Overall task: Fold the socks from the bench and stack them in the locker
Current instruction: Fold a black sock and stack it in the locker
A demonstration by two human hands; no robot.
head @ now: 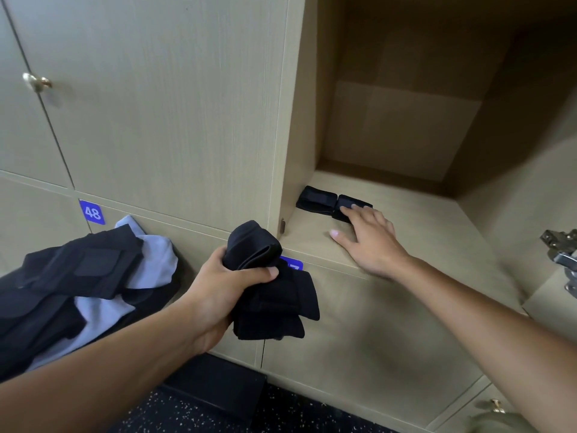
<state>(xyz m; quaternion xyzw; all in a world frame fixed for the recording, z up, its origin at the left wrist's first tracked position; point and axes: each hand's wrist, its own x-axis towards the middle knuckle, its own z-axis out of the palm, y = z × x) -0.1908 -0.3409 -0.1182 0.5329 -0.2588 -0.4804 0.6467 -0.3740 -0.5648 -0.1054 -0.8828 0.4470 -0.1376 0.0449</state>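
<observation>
The open locker (pixel 406 214) has a light wood floor. Two folded black socks lie side by side near its front left corner: one (pixel 316 200) on the left, another (pixel 349 206) on the right. My right hand (pixel 367 239) reaches into the locker with straight fingers, and its fingertips touch the right-hand folded sock. My left hand (pixel 218 289) is below the locker's front edge and grips a bundle of folded black socks (pixel 268 285). At the left, a heap of black and pale blue socks (pixel 81 285) lies in front of the lower doors.
Closed locker doors fill the left, one with a brass knob (pixel 36 82) and a blue tag reading 48 (pixel 92 212). A metal hinge (pixel 562 254) juts from the locker's open door at the right. Dark speckled floor (pixel 199 410) lies below.
</observation>
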